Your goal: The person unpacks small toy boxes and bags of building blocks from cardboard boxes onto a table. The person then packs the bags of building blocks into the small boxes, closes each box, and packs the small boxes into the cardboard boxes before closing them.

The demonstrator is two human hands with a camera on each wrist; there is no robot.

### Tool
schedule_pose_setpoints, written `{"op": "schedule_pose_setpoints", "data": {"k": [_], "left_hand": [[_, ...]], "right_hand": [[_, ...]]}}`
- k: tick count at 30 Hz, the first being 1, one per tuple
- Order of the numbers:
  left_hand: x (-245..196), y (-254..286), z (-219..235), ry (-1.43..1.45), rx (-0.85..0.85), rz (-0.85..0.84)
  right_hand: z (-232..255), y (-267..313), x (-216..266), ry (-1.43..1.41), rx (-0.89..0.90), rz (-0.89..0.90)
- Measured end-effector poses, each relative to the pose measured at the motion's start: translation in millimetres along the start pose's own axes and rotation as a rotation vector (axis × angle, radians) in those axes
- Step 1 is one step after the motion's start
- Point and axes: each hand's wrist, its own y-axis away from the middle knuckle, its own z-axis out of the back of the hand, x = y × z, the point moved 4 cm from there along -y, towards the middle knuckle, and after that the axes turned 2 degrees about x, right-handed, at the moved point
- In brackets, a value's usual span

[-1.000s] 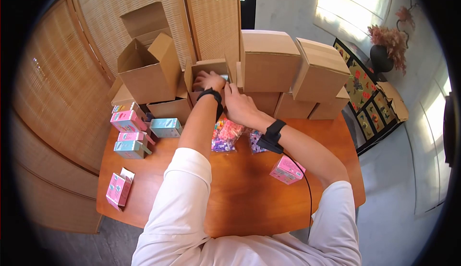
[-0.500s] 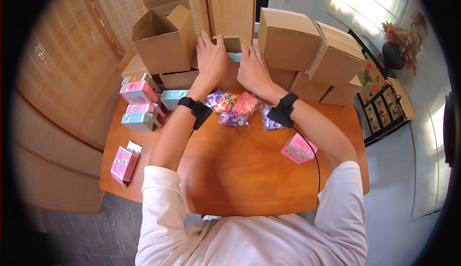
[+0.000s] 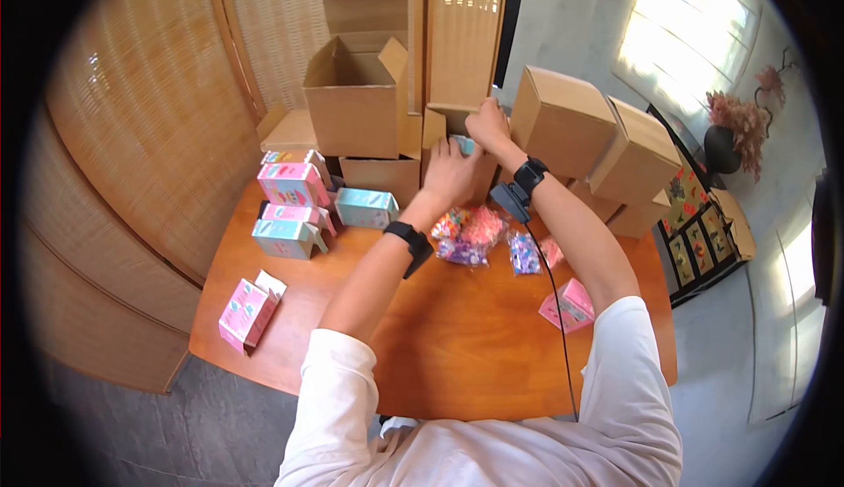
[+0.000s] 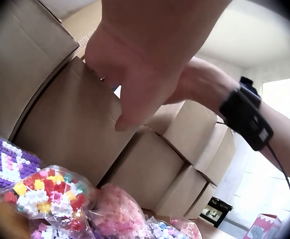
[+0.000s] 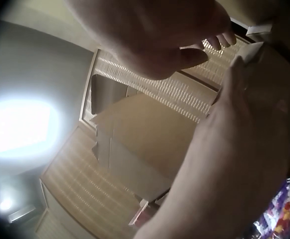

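Observation:
A small open cardboard box [image 3: 437, 128] stands at the back of the wooden table [image 3: 457, 346], with a teal packet [image 3: 463, 144] showing in its top. My left hand [image 3: 448, 175] lies against the box's front, fingers reaching its top edge. In the left wrist view the left hand's [image 4: 130, 74] thumb points down the box wall [image 4: 70, 129]. My right hand [image 3: 488, 122] is at the box's far side, fingers curled over the back flap. Its fingertips [image 5: 222, 39] touch the flap edge. Clear bags of coloured bricks [image 3: 466, 232] lie just in front.
A tall open carton [image 3: 356, 105] stands left of the small box, closed cartons [image 3: 563, 122] right of it. Pink and teal packets [image 3: 294, 184] sit at the table's left, one pink packet [image 3: 249, 311] near the left edge, another [image 3: 570, 304] at the right. A woven screen [image 3: 149, 100] stands behind.
Both hands lay flat on the box's top half a second ago. The left hand has slid down to the front, and the right hand has moved to the far flap.

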Motion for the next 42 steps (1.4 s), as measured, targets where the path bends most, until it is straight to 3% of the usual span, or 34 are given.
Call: {"op": "schedule_pose_setpoints", "data": {"k": [2, 4, 5, 7, 8, 10, 12, 14, 16, 18, 19, 21, 26, 29, 32, 35, 38, 42], "left_hand": [[-5, 3, 2, 0.033, 0.068, 0.036], [-7, 6, 8, 0.009, -0.015, 0.017], [-3, 5, 1, -0.012, 0.053, 0.018], [-7, 9, 6, -0.016, 0.023, 0.005], [-5, 9, 5, -0.043, 0.016, -0.001], [-2, 10, 9, -0.025, 0.006, -0.021], [-2, 14, 9, 0.007, 0.004, -0.044], [0, 12, 4, 0.016, 0.084, -0.043], [2, 11, 3, 0.050, 0.107, -0.042], [3, 11, 6, 0.051, 0.071, -0.065], [3, 12, 6, 0.072, 0.019, -0.078], [4, 11, 4, 0.077, 0.029, -0.081], [5, 11, 8, 0.064, 0.077, -0.088], [4, 14, 11, 0.048, 0.082, -0.094], [7, 15, 11, 0.065, 0.051, -0.108], [11, 15, 19, 0.152, 0.050, -0.149], [9, 24, 38, 0.235, 0.042, -0.215], [2, 42, 54, 0.193, 0.086, -0.224]], "right_hand": [[-7, -28, 4, 0.025, 0.068, -0.057], [-27, -55, -7, 0.106, 0.223, -0.201], [-37, -72, -13, 0.092, 0.223, -0.189], [-73, -107, -42, 0.299, 0.475, -0.129], [-91, -123, -64, 0.293, 0.475, -0.117], [-130, -151, -119, -0.291, 0.353, -0.244], [-149, -160, -126, -0.304, 0.354, -0.290], [-111, -131, -92, -0.594, 0.068, -0.330], [-59, -90, -39, -0.535, 0.053, -0.253], [-24, -59, 2, -0.527, -0.246, 0.115], [-21, -50, 6, -0.516, -0.241, 0.100], [-10, -31, 10, -0.584, -0.362, 0.233], [18, 22, 4, -0.416, -0.143, 0.146], [26, 39, 3, -0.371, -0.202, 0.281], [31, 52, -1, -0.361, -0.146, 0.338], [28, 59, -6, -0.151, -0.077, 0.437], [25, 61, -12, -0.081, 0.075, 0.384], [27, 64, -6, -0.077, 0.072, 0.439]]}}
